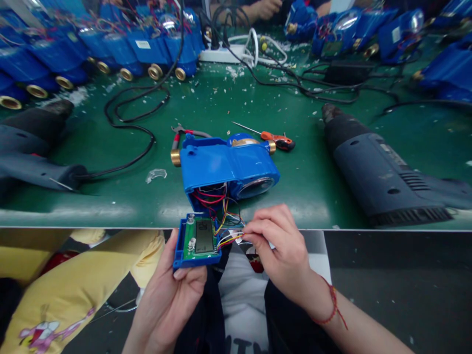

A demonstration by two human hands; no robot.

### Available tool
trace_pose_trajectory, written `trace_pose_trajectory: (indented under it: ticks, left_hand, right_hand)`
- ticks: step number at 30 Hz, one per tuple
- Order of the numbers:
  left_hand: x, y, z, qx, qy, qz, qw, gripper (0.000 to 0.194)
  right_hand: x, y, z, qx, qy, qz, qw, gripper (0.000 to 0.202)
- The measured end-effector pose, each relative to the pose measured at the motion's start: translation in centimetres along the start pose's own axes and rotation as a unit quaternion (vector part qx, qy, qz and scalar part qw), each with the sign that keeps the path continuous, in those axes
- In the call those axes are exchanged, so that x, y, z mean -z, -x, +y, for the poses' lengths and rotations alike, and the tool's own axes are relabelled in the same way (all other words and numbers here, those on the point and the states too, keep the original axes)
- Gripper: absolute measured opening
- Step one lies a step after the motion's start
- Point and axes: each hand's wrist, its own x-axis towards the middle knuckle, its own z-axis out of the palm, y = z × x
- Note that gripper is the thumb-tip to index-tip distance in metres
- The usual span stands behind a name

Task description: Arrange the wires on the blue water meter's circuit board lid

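Bench: a green work mat (206, 105) covers the table, littered with white shavings and looping black cables.
Heat guns: one dark grey heat gun (383, 169) lies on the right of the mat, nozzle pointing away; a second dark gun (35, 142) lies at the left edge.
Meter rows: blue plastic water meters with brass fittings (121, 49) stand in a row along the far left, more of them (368, 29) at the far right.
Meter body: a blue plastic water meter housing with brass end fittings (221, 167) lies on the mat near the front edge, its open side toward the person.
Left hand: the left hand (169, 295) is below the table edge, fingers clamped around a small blue cover holding a green circuit board with a grey display (199, 238).
Right hand: the right hand (282, 246), a red string at the wrist, has thumb and forefinger pinched together on a bundle of thin coloured wires (228, 231) running from the board up into the housing.
Small tools: an orange-handled screwdriver (273, 137) lies just behind the housing; red-handled pliers (182, 133) beside it.
Fragment: a clear plastic piece (155, 174) lies left of the housing.
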Motion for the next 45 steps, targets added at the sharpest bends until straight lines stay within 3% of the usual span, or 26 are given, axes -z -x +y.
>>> trace_pose_trajectory:
  ticks: [5,10,13,15,17,19,21,27,32,36,39,42,44,45]
  left_hand:
    - [0.2,-0.1,0.0,0.023,0.014,0.013,1.0,0.055]
    - [-0.1,0.0,-0.1,0.012,0.019,0.023,0.999,0.047]
    - [-0.4,0.2,-0.1,0.024,0.014,0.012,1.0,0.05]
    - [-0.5,0.2,-0.2,0.026,0.011,0.005,1.0,0.051]
    - [-0.4,0.2,-0.3,0.023,0.003,-0.001,1.0,0.048]
    - [-0.3,0.2,-0.5,0.015,-0.007,-0.011,1.0,0.045]
    - [-0.1,0.1,-0.7,0.005,-0.014,-0.02,1.0,0.045]
    - [0.0,0.1,-0.8,-0.023,-0.005,-0.026,0.999,0.057]
    - [0.1,0.3,-1.0,-0.026,-0.006,-0.03,0.999,0.054]
    - [0.5,0.2,-1.3,-0.031,-0.016,-0.043,0.998,0.051]
    - [0.7,0.1,-1.7,-0.03,-0.02,-0.046,0.998,0.048]
    - [0.9,0.0,-2.0,-0.034,-0.026,-0.068,0.997,0.043]
    - [1.1,-0.2,-2.2,-0.054,-0.031,-0.081,0.995,0.042]
    - [1.1,-0.3,-2.3,-0.068,-0.037,-0.085,0.993,0.041]
  right_hand:
    - [0.3,-1.4,-0.5,-0.118,-0.148,0.001,0.982,0.016]
    - [0.8,-0.8,-0.7,-0.205,-0.156,0.136,0.957,0.016]
    - [0.5,0.5,-1.5,-0.265,-0.209,0.095,0.937,0.03]
    - [-0.2,1.2,-2.2,-0.339,-0.281,0.035,0.897,0.031]
    - [-1.2,1.3,-2.6,-0.411,-0.368,0.003,0.834,0.022]
    - [-2.1,1.0,-2.8,-0.443,-0.431,0.008,0.786,0.02]
    - [-2.7,0.5,-2.8,-0.44,-0.455,0.031,0.774,0.021]
    - [-2.7,0.5,-3.1,-0.422,-0.437,0.056,0.792,0.02]
    - [-3.0,1.2,-3.3,-0.409,-0.42,0.102,0.804,0.018]
    - [-2.7,1.2,-2.4,-0.412,-0.434,0.157,0.786,0.024]
    - [-1.8,1.2,-1.6,-0.429,-0.443,0.156,0.772,0.026]
    - [-0.6,1.2,-1.0,-0.388,-0.374,0.195,0.82,0.023]
    - [0.0,1.1,-0.8,-0.302,-0.256,0.208,0.894,0.017]
    - [0.2,1.1,-0.8,-0.24,-0.186,0.186,0.935,0.013]
